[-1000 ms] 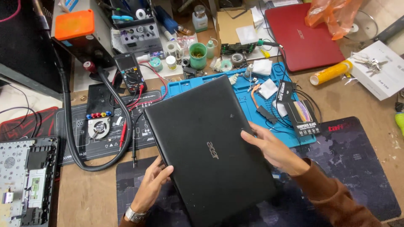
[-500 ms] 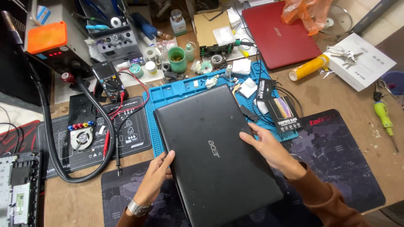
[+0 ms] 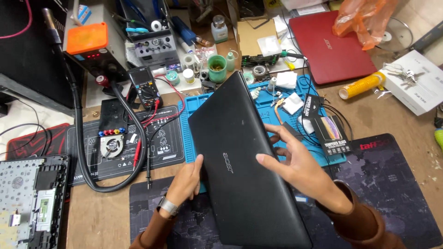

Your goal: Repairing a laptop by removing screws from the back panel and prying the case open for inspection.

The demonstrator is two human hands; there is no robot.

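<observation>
We see a cluttered wooden workbench (image 3: 392,115). On it lie a blue silicone mat (image 3: 318,152) at centre, dark desk mats (image 3: 392,184) at the bottom, and a red laptop (image 3: 330,46) upper right.

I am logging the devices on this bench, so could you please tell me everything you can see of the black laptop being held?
The black laptop is closed, a slim matte slab with a small pale logo on its lid, plastic by the look. It lies aslant over the blue work mat and the dark desk pad. The left hand grips its left edge and the right hand its right edge, thumb on the lid.
</observation>
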